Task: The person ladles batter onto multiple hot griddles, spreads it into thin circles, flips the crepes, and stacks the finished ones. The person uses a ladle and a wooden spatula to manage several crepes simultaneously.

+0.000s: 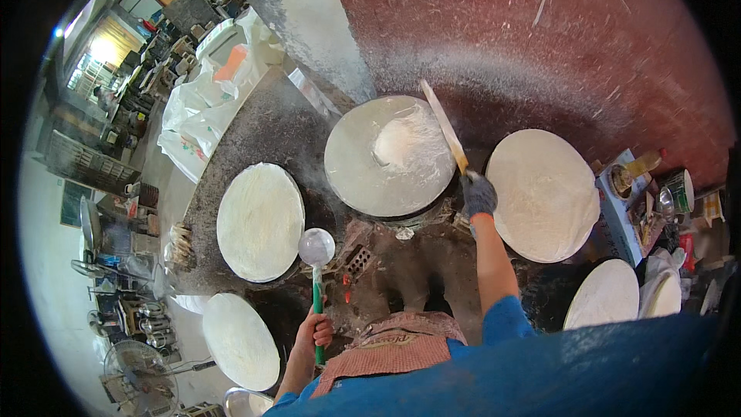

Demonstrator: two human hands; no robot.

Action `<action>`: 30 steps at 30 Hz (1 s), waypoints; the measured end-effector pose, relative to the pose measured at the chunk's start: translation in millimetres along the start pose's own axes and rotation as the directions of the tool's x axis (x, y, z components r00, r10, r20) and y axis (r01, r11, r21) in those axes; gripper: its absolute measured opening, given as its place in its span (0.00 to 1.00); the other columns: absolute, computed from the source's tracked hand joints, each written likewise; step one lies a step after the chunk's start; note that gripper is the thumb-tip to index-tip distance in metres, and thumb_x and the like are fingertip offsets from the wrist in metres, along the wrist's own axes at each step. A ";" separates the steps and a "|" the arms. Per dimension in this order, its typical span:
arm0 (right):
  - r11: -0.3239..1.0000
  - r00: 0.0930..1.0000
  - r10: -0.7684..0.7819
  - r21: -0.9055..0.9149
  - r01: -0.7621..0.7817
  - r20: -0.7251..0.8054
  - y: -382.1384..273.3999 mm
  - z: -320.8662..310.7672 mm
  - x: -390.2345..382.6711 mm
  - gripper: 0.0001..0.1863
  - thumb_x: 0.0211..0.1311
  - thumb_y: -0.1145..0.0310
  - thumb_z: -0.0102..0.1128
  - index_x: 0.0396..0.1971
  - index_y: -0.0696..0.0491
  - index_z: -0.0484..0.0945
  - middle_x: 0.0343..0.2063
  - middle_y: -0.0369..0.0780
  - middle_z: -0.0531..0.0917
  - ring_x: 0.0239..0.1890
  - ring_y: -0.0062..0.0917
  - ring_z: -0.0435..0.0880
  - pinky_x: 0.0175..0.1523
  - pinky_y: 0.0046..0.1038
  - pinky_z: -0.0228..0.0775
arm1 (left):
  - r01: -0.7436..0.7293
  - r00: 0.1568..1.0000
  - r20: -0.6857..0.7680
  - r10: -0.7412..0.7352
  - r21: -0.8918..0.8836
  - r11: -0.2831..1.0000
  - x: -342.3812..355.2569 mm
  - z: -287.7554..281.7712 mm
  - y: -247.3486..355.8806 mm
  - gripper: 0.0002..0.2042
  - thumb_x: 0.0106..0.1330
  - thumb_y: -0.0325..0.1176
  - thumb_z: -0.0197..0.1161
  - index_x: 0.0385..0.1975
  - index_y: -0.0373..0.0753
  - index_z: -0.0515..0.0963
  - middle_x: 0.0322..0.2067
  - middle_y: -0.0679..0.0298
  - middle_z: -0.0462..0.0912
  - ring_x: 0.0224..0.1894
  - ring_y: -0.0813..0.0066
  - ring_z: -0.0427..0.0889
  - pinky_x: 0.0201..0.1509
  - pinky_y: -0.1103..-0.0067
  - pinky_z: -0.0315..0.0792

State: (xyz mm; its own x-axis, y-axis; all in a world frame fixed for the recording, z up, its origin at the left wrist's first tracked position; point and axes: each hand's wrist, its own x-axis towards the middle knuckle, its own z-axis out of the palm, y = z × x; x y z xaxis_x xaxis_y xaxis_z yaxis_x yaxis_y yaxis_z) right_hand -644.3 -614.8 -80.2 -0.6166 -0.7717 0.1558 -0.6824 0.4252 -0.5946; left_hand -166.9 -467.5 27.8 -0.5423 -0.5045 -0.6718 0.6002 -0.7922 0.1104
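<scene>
My bare left hand (315,330) is closed around the green handle of a ladle (316,248), its round bowl pointing away from me and whitish inside. In a dark glove, my right hand (478,194) grips a long flat wooden spatula (442,120). The spatula slants over the right edge of the middle round griddle (349,164); whether its blade touches the surface I cannot tell. A pale patch of batter (403,141) lies on that griddle, right of its middle. The ladle's bowl hangs between this griddle and a round pale sheet (261,222) on the left.
More round pale sheets lie at the right (543,195), lower left (241,342) and lower right (603,295). A red wall (502,23) stands behind the dark worktop (255,127). White plastic bags (193,112) sit far left; a cardboard box (617,208) with containers stands right. Bricks (357,261) lie nearby.
</scene>
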 end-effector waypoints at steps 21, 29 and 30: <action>0.912 0.977 -0.156 -0.359 0.198 0.142 29.5 -51.9 -99.6 0.17 0.59 0.55 0.49 0.49 0.35 0.73 0.22 0.47 0.78 0.24 0.42 0.79 0.32 0.43 0.69 | -0.219 0.932 -0.134 0.337 0.533 0.818 181.8 134.5 56.5 0.12 0.61 0.22 0.50 0.40 0.48 0.62 0.14 0.69 0.60 0.11 0.82 0.57 0.10 0.81 0.51; 0.935 0.927 -0.250 -0.179 0.307 0.281 -29.9 -51.3 -176.1 0.19 0.57 0.61 0.53 0.50 0.43 0.74 0.41 0.45 0.79 0.36 0.39 0.80 0.40 0.38 0.72 | 0.131 0.991 -0.027 -0.132 -0.036 0.991 163.3 151.0 40.4 0.07 0.64 0.34 0.53 0.26 0.43 0.64 0.09 0.74 0.55 0.08 0.83 0.54 0.11 0.81 0.51; 0.931 0.930 -0.269 -0.179 0.317 0.251 -32.8 -57.1 -181.9 0.19 0.57 0.61 0.53 0.50 0.43 0.74 0.41 0.44 0.80 0.38 0.39 0.79 0.41 0.38 0.72 | -0.056 0.994 -0.077 0.079 0.270 0.961 139.4 128.5 37.6 0.04 0.66 0.38 0.52 0.35 0.48 0.67 0.09 0.73 0.54 0.07 0.83 0.55 0.09 0.81 0.50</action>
State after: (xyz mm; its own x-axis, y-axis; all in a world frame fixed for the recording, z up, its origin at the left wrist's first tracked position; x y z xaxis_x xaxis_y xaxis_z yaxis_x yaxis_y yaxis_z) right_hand -532.2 -461.4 -44.0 -0.2917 -0.9505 0.1068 -0.9015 0.2358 -0.3630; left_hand -295.5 -611.7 32.5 -0.4463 -0.5380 -0.7151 0.4487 -0.8259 0.3414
